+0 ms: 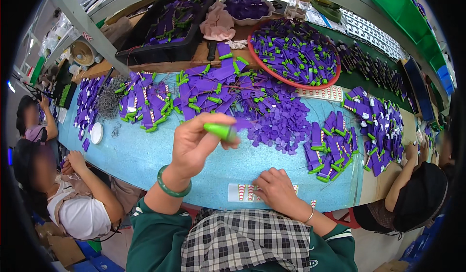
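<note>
Raised over the table, my left hand [191, 143] is closed around a small purple piece with a bright green end [218, 130]. The piece is blurred by motion. Lower and to the right, my right hand [275, 189] is bent over a white sheet of red-and-white striped stickers [234, 192] near the table's front edge. Its fingertips are drawn together against the sheet and hide part of it. Beyond my left hand lies a heap of small purple squares [279, 126].
A red round basket [336, 78] full of purple-and-green pieces stands at the back. Piles of similar pieces [332, 148] flank the blue table [131, 148]. A black tray [160, 54] sits back left. Co-workers sit at left [82, 214] and right [420, 194]; a metal frame crosses overhead.
</note>
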Demonstrator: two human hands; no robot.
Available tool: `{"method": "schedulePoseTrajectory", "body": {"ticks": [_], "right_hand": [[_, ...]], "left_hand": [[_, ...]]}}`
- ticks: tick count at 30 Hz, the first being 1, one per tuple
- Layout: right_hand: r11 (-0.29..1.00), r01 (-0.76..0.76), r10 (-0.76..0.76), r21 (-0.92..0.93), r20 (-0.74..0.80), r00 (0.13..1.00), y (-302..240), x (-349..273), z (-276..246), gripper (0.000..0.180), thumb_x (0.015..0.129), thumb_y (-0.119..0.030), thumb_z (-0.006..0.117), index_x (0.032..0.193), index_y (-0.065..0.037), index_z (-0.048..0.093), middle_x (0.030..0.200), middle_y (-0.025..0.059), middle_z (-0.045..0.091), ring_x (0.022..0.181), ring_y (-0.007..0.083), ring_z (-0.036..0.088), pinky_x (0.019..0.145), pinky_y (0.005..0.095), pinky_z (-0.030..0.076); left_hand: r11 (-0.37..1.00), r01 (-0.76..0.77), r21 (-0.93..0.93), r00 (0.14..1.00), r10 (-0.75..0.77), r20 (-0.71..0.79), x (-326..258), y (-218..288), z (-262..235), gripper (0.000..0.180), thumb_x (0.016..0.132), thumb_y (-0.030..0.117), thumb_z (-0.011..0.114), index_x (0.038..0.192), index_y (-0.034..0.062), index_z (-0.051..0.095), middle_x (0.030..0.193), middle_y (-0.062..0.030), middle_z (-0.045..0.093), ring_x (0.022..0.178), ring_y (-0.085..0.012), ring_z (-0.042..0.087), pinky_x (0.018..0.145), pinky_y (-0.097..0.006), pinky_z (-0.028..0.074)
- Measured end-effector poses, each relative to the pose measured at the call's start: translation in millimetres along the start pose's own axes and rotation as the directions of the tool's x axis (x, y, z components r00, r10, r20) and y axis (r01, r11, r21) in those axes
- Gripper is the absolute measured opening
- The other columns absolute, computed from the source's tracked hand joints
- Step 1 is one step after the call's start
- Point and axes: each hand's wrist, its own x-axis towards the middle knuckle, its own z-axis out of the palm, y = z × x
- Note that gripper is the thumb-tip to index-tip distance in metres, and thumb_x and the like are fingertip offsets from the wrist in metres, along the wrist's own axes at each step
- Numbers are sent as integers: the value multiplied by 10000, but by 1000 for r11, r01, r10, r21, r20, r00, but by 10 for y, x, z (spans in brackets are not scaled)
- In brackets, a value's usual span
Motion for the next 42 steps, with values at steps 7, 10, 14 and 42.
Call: {"method": "schedulePoseTrajectory", "body": {"ticks": [7, 10, 14, 42], "right_hand": [[991, -129, 130, 21, -76, 989, 36, 13, 19, 171, 706, -127, 721, 863, -130, 654, 816, 0, 543, 788, 196, 520, 686, 351, 362], [991, -128, 130, 30, -119, 984, 53, 15, 29, 157, 710, -111, 715, 853, -129, 654, 827, 1, 552, 789, 199, 522, 682, 354, 362], [994, -111, 112, 14, -146, 983, 88, -11, 102, 142, 709, -97, 712, 835, -118, 650, 867, 5, 571, 809, 203, 527, 688, 353, 366], [523, -72, 384, 849, -160, 909, 43, 190, -95, 83, 819, -33, 665, 880, -25, 609, 924, 54, 597, 843, 127, 564, 742, 268, 459]], "left_hand": [[912, 382, -151, 924, -380, 43, -612, -596, -42, 212, 914, 26, 519, 1122, -4, 540, 846, -152, 636, 771, -254, 663, 687, -328, 549], [852, 508, -127, 857, -515, -29, -763, -713, 161, 259, 855, -62, 570, 1082, 9, 467, 891, -114, 623, 789, -187, 655, 687, -287, 541], [834, 523, 177, 842, -537, 44, -987, -1014, 142, 196, 875, -52, 551, 1015, 10, 430, 916, -104, 608, 834, -170, 652, 702, -286, 548], [810, 564, -162, 825, -549, 131, -675, -704, 311, 233, 965, 131, 480, 1180, 41, 467, 967, -92, 599, 817, -141, 605, 619, -279, 535]]}}
